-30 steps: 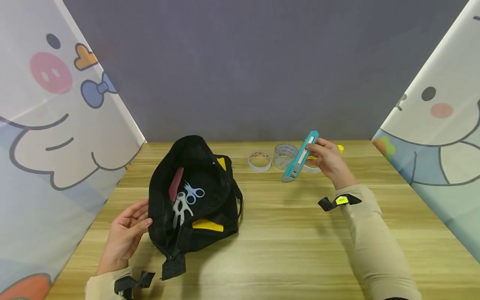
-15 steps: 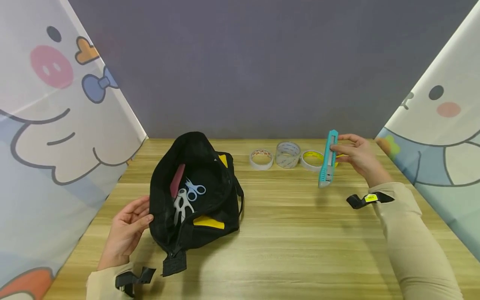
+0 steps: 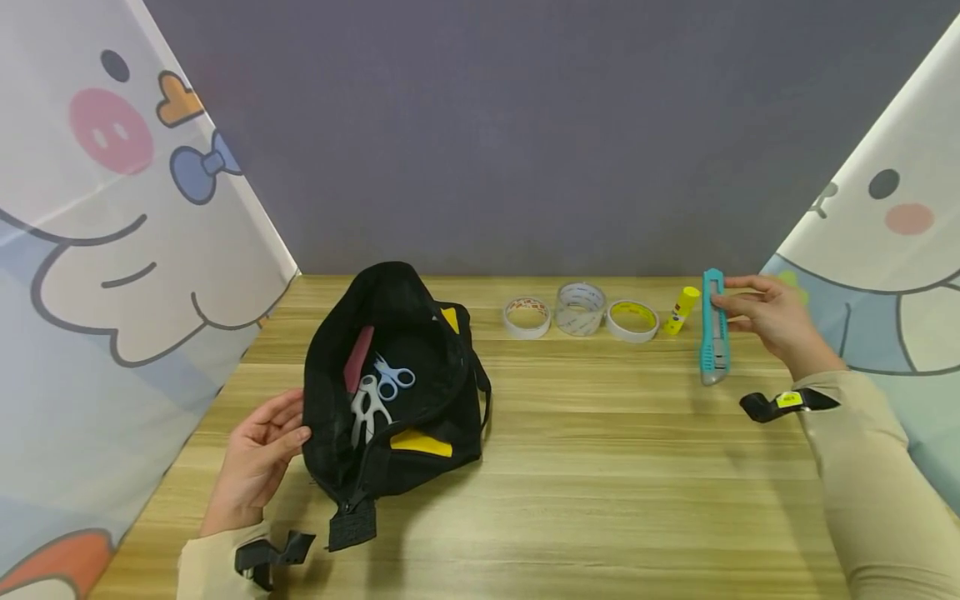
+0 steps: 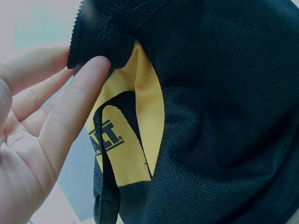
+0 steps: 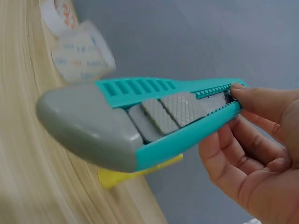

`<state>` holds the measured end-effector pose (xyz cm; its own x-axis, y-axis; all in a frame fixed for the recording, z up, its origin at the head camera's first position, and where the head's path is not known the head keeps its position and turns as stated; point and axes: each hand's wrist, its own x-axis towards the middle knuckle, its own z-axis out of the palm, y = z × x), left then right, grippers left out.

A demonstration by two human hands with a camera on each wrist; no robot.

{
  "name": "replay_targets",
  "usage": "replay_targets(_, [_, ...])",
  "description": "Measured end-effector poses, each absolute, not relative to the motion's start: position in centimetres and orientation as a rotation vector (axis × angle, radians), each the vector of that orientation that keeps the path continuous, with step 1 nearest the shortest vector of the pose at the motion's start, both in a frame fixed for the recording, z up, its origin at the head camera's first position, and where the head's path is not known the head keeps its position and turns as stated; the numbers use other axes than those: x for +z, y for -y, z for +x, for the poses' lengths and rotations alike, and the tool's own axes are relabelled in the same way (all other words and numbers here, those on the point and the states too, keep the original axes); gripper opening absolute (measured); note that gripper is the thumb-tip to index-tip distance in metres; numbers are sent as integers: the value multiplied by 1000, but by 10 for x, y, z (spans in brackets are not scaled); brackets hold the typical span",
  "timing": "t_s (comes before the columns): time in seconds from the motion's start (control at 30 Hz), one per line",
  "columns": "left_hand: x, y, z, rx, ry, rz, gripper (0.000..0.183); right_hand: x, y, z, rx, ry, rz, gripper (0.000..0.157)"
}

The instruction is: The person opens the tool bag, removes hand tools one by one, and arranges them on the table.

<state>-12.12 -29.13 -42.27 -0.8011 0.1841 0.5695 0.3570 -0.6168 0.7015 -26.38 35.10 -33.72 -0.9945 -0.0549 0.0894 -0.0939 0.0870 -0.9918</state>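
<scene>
In the right part of the head view, your right grip (image 3: 776, 321) pinches the teal utility knife (image 3: 714, 325) between thumb and fingers, with its grey end pointing down the frame. The right wrist view shows that grey end towards the left and a ridged grey slider (image 5: 180, 109) facing the camera.

At left of centre, your left grip (image 3: 258, 458) pinches the rim of the black bag (image 3: 420, 479), which stands with its mouth wide. Inside it you can see a pink item (image 3: 358, 358), blue scissors (image 3: 389, 375) and a white tool (image 3: 367, 402). The left wrist view shows a lettered yellow panel (image 4: 131, 165) past your thumb.

Along the far edge of the surface (image 3: 585, 500), from centre to right, are a white tape roll (image 3: 527, 332), a wide clear tape roll (image 3: 580, 322), a yellow-lined tape roll (image 3: 632, 336) and a yellow glue stick (image 3: 682, 311), the last just left of the knife.
</scene>
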Motion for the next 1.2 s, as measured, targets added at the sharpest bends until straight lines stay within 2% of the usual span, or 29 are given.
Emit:
replay_targets(0.33, [-423, 292, -121, -2570, 1332, -945, 49, -343, -379, -271, 1771, 2490, -75, 14])
replay_targets(0.57, [-421, 291, -120, -2576, 1318, -927, 50, -351, -391, -285, 1666, 2596, -107, 15])
replay_targets(0.7, [-421, 289, -120, -2576, 1314, -925, 49, -358, -399, -296, 1709, 2691, -54, 19])
replay_targets(0.87, [-422, 288, -121, -2581, 1317, -919, 50, -373, -410, -310, 1775, 2797, -45, 12])
replay_targets(1.07, [-423, 289, -120, -2573, 1330, -909, 50, -390, -408, -317, 2038, 2671, -128, 33])
replay_targets(1.2, [-422, 290, -120, -2569, 1335, -910, 50, -397, -403, -319, 2082, 2631, -131, 21])
